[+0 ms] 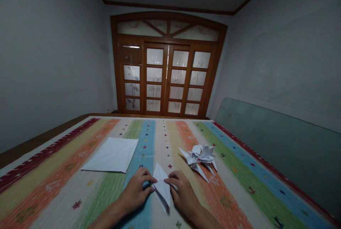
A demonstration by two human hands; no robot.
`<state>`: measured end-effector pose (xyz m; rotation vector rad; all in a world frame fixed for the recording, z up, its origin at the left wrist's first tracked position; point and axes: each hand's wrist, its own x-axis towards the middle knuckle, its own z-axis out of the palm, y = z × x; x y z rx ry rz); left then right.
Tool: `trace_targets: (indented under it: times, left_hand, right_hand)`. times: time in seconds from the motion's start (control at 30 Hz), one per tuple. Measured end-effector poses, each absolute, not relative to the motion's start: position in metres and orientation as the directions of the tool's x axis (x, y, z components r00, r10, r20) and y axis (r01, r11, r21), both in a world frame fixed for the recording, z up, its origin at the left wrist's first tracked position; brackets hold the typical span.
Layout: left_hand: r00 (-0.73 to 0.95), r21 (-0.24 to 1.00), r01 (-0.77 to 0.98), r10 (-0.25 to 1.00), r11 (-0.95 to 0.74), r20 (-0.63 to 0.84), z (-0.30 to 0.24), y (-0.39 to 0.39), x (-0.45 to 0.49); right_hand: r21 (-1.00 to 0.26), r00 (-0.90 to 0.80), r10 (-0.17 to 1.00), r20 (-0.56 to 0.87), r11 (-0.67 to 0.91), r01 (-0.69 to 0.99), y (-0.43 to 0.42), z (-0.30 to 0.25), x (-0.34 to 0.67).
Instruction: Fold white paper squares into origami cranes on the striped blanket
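Observation:
A folded white origami paper (161,183), long and diamond-shaped, is held between my two hands near the front of the table. My left hand (138,185) pinches its left side with thumb and forefinger. On the opposite side, the fingers of my right hand (182,190) are closed on the right edge. One pointed end faces away from me, and the other, which looks split into layers, points toward me. Several finished-looking folded paper figures (201,158) lie in a cluster to the right, apart from my right hand.
Flat white square paper (113,154) lies on the left, beyond my left hand. A striped, colourful tablecloth (90,190) covers the table. Along the right side stands a pale green panel (274,140). Wooden doors with glass panes (167,80) are at the far end.

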<state>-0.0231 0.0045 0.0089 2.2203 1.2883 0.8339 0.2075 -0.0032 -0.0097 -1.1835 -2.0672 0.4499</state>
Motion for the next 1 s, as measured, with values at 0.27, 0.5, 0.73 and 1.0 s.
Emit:
trace_targets:
  times: [0.27, 0.5, 0.73, 1.0]
  left_hand:
    - [0.465, 0.592, 0.619, 0.848, -0.517, 0.254, 0.012, 0.001, -0.027]
    - [0.499, 0.592, 0.597, 0.828, -0.541, 0.255, 0.021, -0.003, -0.028]
    - [0.555, 0.553, 0.584, 0.789, -0.594, 0.263, 0.023, -0.005, -0.027]
    - [0.563, 0.522, 0.577, 0.769, -0.628, 0.302, 0.026, -0.007, -0.026]
  right_hand:
    - [-0.611, -0.36, 0.841, 0.403, 0.54, 0.578, -0.001, -0.013, 0.211]
    - [-0.666, -0.414, 0.836, 0.362, 0.542, 0.513, 0.001, -0.005, 0.214]
    - [-0.616, -0.435, 0.842, 0.32, 0.533, 0.58, -0.01, 0.006, 0.216]
    - [-0.451, -0.509, 0.79, 0.341, 0.612, 0.649, -0.019, 0.007, 0.21]
